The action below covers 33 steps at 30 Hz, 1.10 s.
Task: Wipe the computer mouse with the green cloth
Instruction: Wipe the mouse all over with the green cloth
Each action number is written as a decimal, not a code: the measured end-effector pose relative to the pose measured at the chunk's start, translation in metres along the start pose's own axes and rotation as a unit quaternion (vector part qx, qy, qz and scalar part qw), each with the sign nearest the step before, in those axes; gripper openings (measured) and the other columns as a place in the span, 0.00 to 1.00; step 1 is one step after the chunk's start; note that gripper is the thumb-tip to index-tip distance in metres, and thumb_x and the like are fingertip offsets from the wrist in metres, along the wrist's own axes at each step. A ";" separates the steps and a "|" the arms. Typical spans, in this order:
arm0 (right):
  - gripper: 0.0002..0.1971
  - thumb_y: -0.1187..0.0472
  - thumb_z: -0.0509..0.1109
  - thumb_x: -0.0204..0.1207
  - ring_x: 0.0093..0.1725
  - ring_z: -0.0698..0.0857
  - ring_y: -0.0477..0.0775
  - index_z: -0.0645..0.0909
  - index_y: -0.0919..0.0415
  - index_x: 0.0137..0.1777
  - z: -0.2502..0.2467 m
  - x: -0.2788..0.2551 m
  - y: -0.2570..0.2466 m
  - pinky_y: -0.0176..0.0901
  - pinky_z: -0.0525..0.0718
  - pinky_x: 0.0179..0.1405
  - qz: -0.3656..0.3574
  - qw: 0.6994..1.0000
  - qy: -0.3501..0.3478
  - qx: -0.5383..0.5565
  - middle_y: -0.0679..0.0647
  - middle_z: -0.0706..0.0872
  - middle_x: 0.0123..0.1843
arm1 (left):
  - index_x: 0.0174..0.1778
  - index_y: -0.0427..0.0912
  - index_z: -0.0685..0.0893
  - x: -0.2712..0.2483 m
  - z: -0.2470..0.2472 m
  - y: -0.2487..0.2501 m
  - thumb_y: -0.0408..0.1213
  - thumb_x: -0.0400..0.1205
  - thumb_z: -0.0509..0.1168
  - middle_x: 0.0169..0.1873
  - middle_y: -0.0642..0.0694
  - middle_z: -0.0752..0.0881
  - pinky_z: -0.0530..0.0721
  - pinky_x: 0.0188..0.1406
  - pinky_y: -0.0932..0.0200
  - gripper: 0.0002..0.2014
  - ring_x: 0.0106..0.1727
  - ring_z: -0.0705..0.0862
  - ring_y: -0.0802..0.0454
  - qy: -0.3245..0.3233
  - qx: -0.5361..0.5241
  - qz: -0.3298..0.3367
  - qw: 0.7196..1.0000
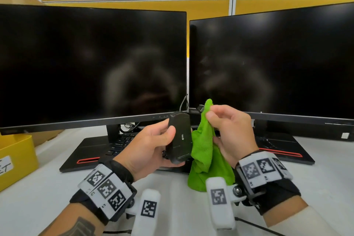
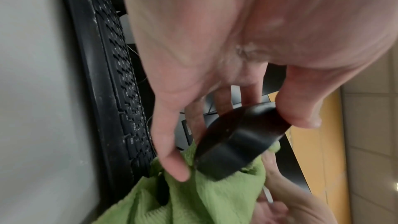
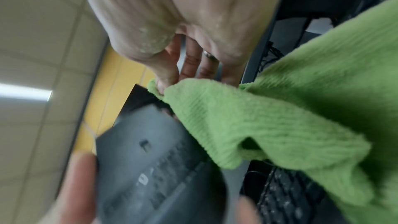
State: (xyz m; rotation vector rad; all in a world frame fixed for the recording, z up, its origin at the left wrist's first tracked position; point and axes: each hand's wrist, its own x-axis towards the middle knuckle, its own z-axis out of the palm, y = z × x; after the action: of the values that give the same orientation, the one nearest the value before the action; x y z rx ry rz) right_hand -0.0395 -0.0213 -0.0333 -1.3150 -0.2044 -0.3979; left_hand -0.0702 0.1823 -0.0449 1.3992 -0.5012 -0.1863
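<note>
My left hand (image 1: 153, 143) grips a black wired computer mouse (image 1: 180, 138), lifted above the desk with its underside turned toward me. The mouse (image 2: 237, 140) sits between my left thumb and fingers; its flat base (image 3: 159, 164) shows a label and sensor hole. My right hand (image 1: 228, 132) pinches the green cloth (image 1: 205, 151) near its top corner, just right of the mouse. The cloth (image 3: 280, 117) hangs down beside the mouse and touches its right edge. The cloth (image 2: 193, 198) bunches below the mouse.
Two dark monitors (image 1: 92, 63) (image 1: 272, 67) stand close behind my hands. A black keyboard (image 1: 122, 143) lies under the left monitor on the white desk (image 1: 47, 174). A yellow bin (image 1: 17, 157) sits at the left edge. The mouse cable (image 1: 183, 101) runs up between the monitors.
</note>
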 end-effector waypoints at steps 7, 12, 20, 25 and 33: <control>0.23 0.57 0.53 0.90 0.71 0.84 0.80 0.85 0.72 0.68 -0.016 0.006 0.006 0.82 0.75 0.74 0.247 0.943 -0.101 0.198 0.70 0.89 0.70 | 0.67 0.34 0.89 0.003 -0.002 0.011 0.44 0.89 0.56 0.51 0.31 0.94 0.92 0.36 0.55 0.23 0.44 0.95 0.41 0.118 -0.136 0.008 0.984; 0.29 0.54 0.62 0.85 0.77 0.78 0.84 0.71 0.72 0.81 -0.021 0.008 0.006 0.84 0.82 0.67 0.226 0.895 -0.194 0.332 0.77 0.77 0.80 | 0.46 0.35 0.97 0.002 0.001 0.010 0.56 0.77 0.67 0.39 0.25 0.91 0.84 0.38 0.52 0.25 0.37 0.89 0.36 0.148 -0.026 0.003 0.989; 0.08 0.58 0.60 0.89 0.80 0.76 0.83 0.78 0.53 0.63 -0.018 0.005 0.007 0.87 0.76 0.68 0.180 0.879 -0.183 0.402 0.76 0.80 0.74 | 0.43 0.39 0.94 0.000 0.008 0.010 0.64 0.80 0.66 0.38 0.29 0.91 0.87 0.39 0.50 0.28 0.37 0.88 0.36 0.084 0.075 -0.038 0.993; 0.16 0.63 0.59 0.86 0.80 0.77 0.80 0.75 0.51 0.72 -0.008 -0.007 0.003 0.84 0.68 0.80 0.162 0.868 -0.256 0.394 0.80 0.77 0.79 | 0.38 0.49 0.93 0.000 0.018 0.013 0.63 0.84 0.60 0.33 0.32 0.90 0.86 0.37 0.52 0.25 0.33 0.87 0.40 0.105 0.144 -0.031 0.984; 0.24 0.82 0.66 0.80 0.66 0.85 0.77 0.72 0.56 0.67 0.014 -0.017 0.017 0.70 0.91 0.40 0.143 0.915 -0.257 0.275 0.73 0.88 0.68 | 0.44 0.43 0.93 0.000 0.026 0.015 0.59 0.89 0.59 0.33 0.35 0.91 0.88 0.34 0.53 0.26 0.31 0.88 0.41 0.101 0.157 -0.040 0.982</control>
State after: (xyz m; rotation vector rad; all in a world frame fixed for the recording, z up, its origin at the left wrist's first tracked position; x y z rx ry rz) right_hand -0.0474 -0.0014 -0.0511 -0.8438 -0.5165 0.2589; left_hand -0.0847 0.1615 -0.0287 1.7272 -0.3141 -0.0292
